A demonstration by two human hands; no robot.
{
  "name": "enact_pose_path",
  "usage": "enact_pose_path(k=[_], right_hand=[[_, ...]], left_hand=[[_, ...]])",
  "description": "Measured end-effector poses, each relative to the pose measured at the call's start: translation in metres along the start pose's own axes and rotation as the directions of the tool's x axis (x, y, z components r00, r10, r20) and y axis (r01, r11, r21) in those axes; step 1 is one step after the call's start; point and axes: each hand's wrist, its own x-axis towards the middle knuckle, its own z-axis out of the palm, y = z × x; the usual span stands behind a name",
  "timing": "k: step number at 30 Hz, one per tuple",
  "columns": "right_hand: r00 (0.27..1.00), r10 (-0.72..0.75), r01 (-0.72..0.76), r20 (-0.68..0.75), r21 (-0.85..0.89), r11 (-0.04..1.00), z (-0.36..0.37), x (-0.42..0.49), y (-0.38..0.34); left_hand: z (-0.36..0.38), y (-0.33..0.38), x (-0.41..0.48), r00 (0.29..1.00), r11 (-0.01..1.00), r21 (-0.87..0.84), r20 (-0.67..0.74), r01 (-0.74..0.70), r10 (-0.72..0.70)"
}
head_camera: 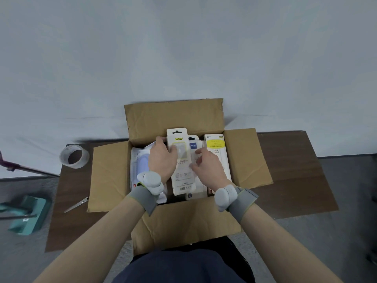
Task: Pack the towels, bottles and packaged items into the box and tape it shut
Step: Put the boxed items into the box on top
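Observation:
An open cardboard box [177, 117] stands on a dark brown table, all flaps spread out. Both my hands reach inside it. My left hand [162, 160] grips the left edge of a tall white packaged item [181, 176] with a yellow-framed window. My right hand [208, 168] rests on that package's right side, fingers curled on it. A blue-labelled package [193, 144] lies just behind it. A white and yellow package [216, 148] lies at the box's right side. A white pack with a pale purple shape [140, 164] sits at the left inside.
A roll of clear tape [73, 156] stands on the table's far left corner. Scissors [77, 204] lie at the left, beside the box's left flap. A teal dustpan [28, 215] and a mop handle [30, 169] are on the floor to the left. A white wall rises behind.

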Motion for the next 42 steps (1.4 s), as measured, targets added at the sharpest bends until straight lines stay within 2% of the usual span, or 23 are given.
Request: enact_pose_path(k=[6,11,14,17,22,27,34,38,42], right_hand=[[0.992,-0.111,0.109,0.060,0.040,0.993,0.006,0.000,-0.007],[0.975,-0.208,0.207,0.083,0.024,0.978,0.010,-0.003,-0.012],[0.962,-0.257,0.262,0.091,-0.044,0.964,0.011,-0.005,-0.013],[0.963,-0.238,0.251,0.124,-0.107,0.962,0.012,-0.005,-0.011],[0.962,-0.230,0.256,0.147,-0.189,0.948,0.016,-0.007,-0.009],[0.961,-0.238,0.265,0.138,-0.229,0.937,0.016,-0.004,-0.011],[0.945,-0.258,0.302,0.200,-0.237,0.923,0.007,-0.004,-0.008],[0.965,-0.231,0.253,0.126,-0.203,0.946,-0.009,-0.005,0.005],[0.982,-0.187,0.180,-0.034,-0.157,0.971,-0.030,-0.007,0.020]], left_hand=[[-0.018,0.012,-0.002,0.991,0.986,0.163,-0.126,-0.030,0.051],[-0.023,0.005,-0.003,1.000,0.967,0.256,-0.001,-0.002,0.002],[-0.023,-0.002,-0.004,0.999,0.976,0.215,0.019,-0.032,0.028],[-0.027,-0.002,-0.006,0.996,0.984,0.152,0.017,-0.090,0.089],[-0.025,0.000,-0.004,0.974,0.942,0.252,0.102,-0.222,0.202],[-0.025,-0.001,-0.001,0.976,0.944,0.254,0.102,-0.210,0.190],[-0.027,-0.002,0.002,0.976,0.951,0.237,0.140,-0.199,0.169],[-0.029,-0.003,0.004,0.972,0.963,0.188,0.169,-0.195,0.164],[-0.031,-0.001,0.006,0.979,0.972,0.131,0.090,-0.195,0.184]])
